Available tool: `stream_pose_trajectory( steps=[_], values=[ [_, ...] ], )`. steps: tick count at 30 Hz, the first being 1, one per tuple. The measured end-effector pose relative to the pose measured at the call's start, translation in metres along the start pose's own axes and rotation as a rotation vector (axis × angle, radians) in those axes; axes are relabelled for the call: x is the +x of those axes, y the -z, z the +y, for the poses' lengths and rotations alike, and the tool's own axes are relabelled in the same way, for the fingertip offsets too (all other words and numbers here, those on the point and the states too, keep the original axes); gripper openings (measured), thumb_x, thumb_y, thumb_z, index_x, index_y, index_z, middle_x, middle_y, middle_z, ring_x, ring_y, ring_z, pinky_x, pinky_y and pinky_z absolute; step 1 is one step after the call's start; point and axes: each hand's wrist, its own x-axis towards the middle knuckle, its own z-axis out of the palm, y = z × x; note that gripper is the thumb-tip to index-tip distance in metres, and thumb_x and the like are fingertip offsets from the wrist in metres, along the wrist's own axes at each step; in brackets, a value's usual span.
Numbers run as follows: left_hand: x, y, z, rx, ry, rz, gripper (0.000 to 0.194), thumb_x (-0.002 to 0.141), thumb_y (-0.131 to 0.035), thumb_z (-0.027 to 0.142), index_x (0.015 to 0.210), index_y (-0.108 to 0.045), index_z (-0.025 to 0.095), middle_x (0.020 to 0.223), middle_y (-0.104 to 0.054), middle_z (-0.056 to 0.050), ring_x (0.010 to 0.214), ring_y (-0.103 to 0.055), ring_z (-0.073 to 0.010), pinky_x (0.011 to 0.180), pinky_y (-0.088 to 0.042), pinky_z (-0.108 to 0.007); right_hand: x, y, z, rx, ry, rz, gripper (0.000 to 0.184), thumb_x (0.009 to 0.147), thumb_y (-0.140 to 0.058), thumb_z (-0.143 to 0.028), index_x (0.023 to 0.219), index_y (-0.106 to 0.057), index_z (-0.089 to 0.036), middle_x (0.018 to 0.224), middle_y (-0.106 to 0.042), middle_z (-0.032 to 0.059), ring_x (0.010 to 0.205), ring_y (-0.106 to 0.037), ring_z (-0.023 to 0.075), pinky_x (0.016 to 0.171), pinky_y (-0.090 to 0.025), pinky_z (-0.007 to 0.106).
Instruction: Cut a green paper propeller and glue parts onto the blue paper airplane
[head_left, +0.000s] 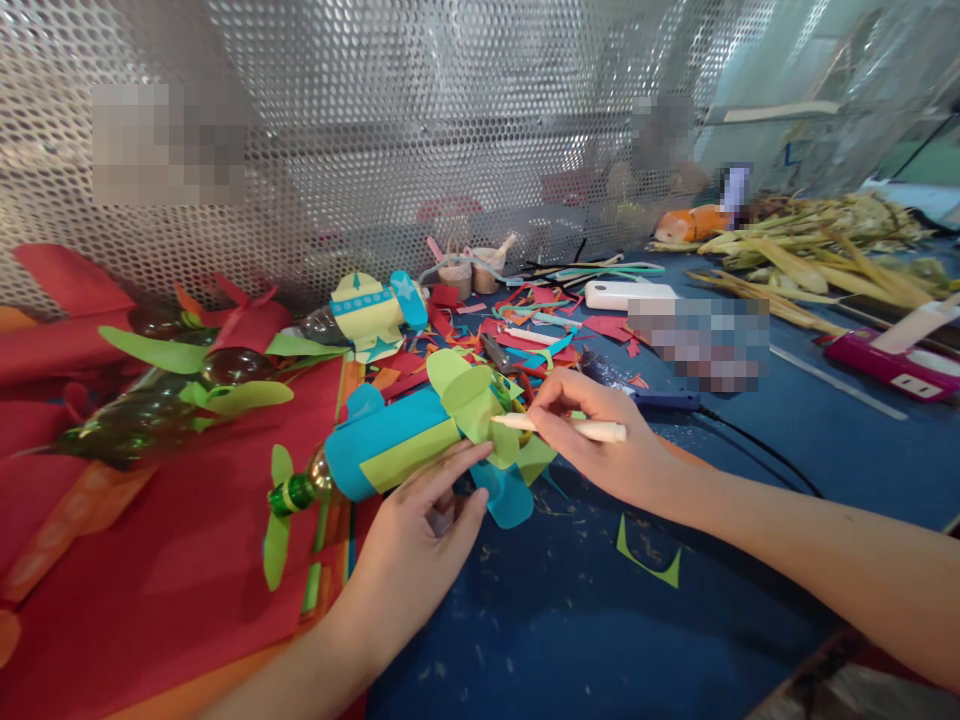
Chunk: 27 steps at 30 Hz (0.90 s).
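My right hand (600,430) is closed around a pale marker pen (592,430), its tip touching a light green paper cutout (476,400) with rounded lobes. My left hand (427,530) has its index finger stretched along the cutout's lower edge, pinning it, with the thumb lower down and the other fingers curled. Beneath and beside them lies a toy airplane (401,430) made from a green bottle wrapped in blue paper with a light green strip. Green propeller blades (277,555) sit at its bottle-cap end, and a blue rounded tail piece (510,495) shows near my left thumb.
Red paper sheets (225,580) and other bottle planes (240,330) fill the left. Behind lie paper scraps (540,320), a cream-and-blue plane (375,310) and a glue gun (660,398) with its cord. A curved green offcut (649,565) rests on the blue table (570,640).
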Motion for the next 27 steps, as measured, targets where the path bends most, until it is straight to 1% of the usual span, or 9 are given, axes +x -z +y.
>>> stream_pose_trajectory(
  steps=[5, 12, 18, 23, 27],
  values=[
    [0.0001, -0.0006, -0.0013, -0.013, 0.007, 0.001, 0.032, 0.084, -0.052, 0.029, 0.115, -0.061, 0.028, 0.087, -0.065, 0.0, 0.05, -0.044, -0.007, 0.05, -0.042, -0.019, 0.0005, 0.0004, -0.0003, 0.002, -0.007, -0.011, 0.009, 0.081, -0.052, -0.016, 0.072, -0.05, -0.018, 0.061, -0.051, -0.0046, 0.051, -0.043, 0.0073, 0.047, -0.033, 0.02],
    [0.0003, -0.0014, -0.0014, 0.0, 0.007, 0.007, 0.032, 0.084, -0.053, 0.031, 0.115, -0.062, 0.028, 0.082, -0.064, 0.0, 0.049, -0.044, -0.0077, 0.049, -0.042, -0.019, 0.0013, -0.0001, -0.0022, 0.016, 0.008, -0.036, 0.01, 0.081, -0.052, -0.017, 0.071, -0.049, -0.018, 0.06, -0.05, -0.0046, 0.051, -0.041, 0.0074, 0.046, -0.031, 0.02],
    [0.0006, -0.0009, 0.0005, -0.014, 0.011, 0.0, 0.032, 0.084, -0.052, 0.031, 0.114, -0.062, 0.027, 0.082, -0.064, 0.0, 0.05, -0.044, -0.0079, 0.052, -0.045, -0.019, -0.0005, 0.0004, -0.0016, 0.017, -0.002, -0.025, 0.009, 0.081, -0.052, -0.017, 0.072, -0.049, -0.019, 0.061, -0.051, -0.0041, 0.052, -0.042, 0.0078, 0.048, -0.032, 0.02],
    [0.0011, -0.0007, 0.0002, -0.002, 0.004, 0.009, 0.032, 0.084, -0.052, 0.03, 0.114, -0.063, 0.026, 0.075, -0.064, 0.001, 0.048, -0.043, -0.0082, 0.047, -0.043, -0.019, 0.0001, 0.0006, -0.0008, 0.012, 0.008, -0.026, 0.01, 0.08, -0.052, -0.017, 0.071, -0.049, -0.019, 0.06, -0.05, -0.0047, 0.051, -0.04, 0.0075, 0.047, -0.031, 0.02],
    [0.001, -0.0013, -0.0006, 0.002, 0.0, 0.014, 0.033, 0.084, -0.052, 0.031, 0.114, -0.063, 0.027, 0.073, -0.063, 0.001, 0.047, -0.041, -0.0081, 0.047, -0.042, -0.019, 0.0015, 0.0012, -0.0023, 0.012, 0.009, -0.026, 0.01, 0.08, -0.051, -0.018, 0.071, -0.048, -0.019, 0.06, -0.049, -0.0046, 0.051, -0.04, 0.0075, 0.047, -0.031, 0.02]
  ],
)
